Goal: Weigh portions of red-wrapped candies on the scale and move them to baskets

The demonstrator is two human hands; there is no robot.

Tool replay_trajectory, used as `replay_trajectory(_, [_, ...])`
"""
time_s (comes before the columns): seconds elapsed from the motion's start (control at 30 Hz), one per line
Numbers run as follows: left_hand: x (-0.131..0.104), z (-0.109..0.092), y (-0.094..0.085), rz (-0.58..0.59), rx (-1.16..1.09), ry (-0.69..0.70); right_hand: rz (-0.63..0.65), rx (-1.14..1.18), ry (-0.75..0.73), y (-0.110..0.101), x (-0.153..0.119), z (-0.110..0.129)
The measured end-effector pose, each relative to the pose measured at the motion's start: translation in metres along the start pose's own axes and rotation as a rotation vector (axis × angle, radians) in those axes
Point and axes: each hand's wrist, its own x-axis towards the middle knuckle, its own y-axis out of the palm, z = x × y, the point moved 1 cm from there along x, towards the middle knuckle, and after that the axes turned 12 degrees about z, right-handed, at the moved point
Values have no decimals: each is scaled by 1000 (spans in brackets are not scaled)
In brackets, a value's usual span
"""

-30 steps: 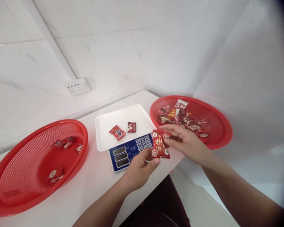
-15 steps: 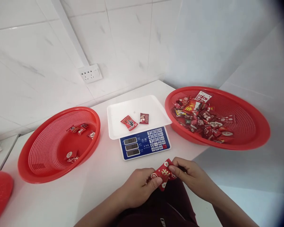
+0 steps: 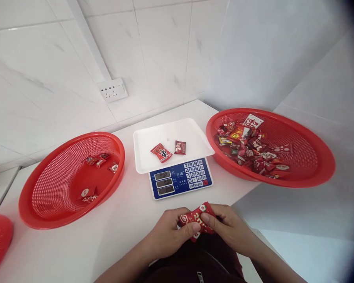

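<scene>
1. The red packet (image 3: 198,217) is held on the near side of the scale (image 3: 181,182), between the person's two hands, with dark clothing (image 3: 212,251) below.
2. The left hand (image 3: 171,234) is clamped on the packet's left end, thumb across the printed face. The right hand (image 3: 231,228) pinches the other end the same way. Uneven pulling or squeezing could crease or split the wrapper; a loosened thumb could drop it into the lap.
3. On top of the scale sits a white tray (image 3: 187,127) carrying a larger packet (image 3: 161,153) and a smaller packet (image 3: 180,147). A careless reach across could sweep either off.
4. Right of the scale, a well-filled basket (image 3: 315,157) comes up to the tray's corner; I cannot tell whether they touch. If they do, the reading could be skewed. It also overhangs the table (image 3: 126,232), so a knock could tip it.
5. Left of the scale, another basket (image 3: 47,196) holds a few packets, well apart from both hands.
</scene>
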Motion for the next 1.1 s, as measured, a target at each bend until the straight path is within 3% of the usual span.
replay_trajectory(0.27, [6,3,2,-33,-199,40,-34,-51,-18,-2,-1,2])
replay_trajectory(0.53, [16,-10,14,-56,-12,-76,11,-19,-43,-9,-10,-20])
replay_trajectory(0.87, [62,-26,49,-80,134,-103,-104,-173,-245,-51,-33,-50])
replay_trajectory(1.1, [80,-40,68,-190,331,-113,-37,-106,-251,-77,-42,-57])
